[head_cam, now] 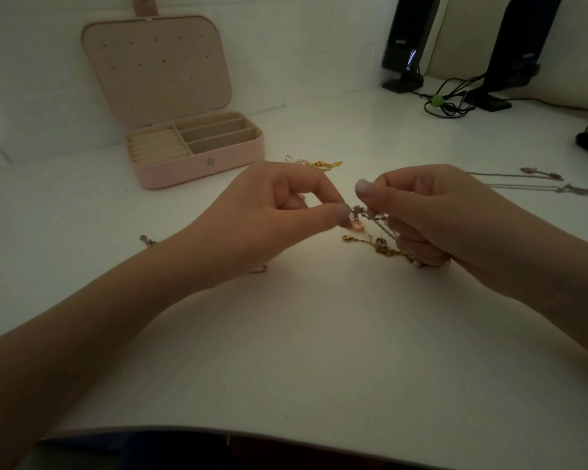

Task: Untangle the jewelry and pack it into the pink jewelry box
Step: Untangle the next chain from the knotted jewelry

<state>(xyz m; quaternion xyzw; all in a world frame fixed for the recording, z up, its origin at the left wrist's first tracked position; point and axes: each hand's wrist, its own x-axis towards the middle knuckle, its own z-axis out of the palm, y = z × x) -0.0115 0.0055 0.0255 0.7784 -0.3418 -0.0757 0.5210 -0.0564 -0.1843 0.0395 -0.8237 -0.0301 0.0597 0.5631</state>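
The jewelry tangle (374, 225) sits mid-frame, lifted just off the white table (302, 351), a knot of silver and gold chains strung between both hands. Left hand (279, 212) pinches one end of the knot, thumb against forefinger, the other fingers curled in. Right hand (431, 212) is closed round the rest of the bundle, thumb up top, and a gold chain (377, 245) with a clasp dangles beneath it. Upper left, the pink jewelry box (197, 154) stands open, lid propped upright, compartments bare. Just behind the hands lies a gold piece (319, 163). Over on the right edge, two thin necklaces (537, 181) lie stretched out, well apart from the knot. Black speakers (411, 39) stand upper right with their cables (448, 100).
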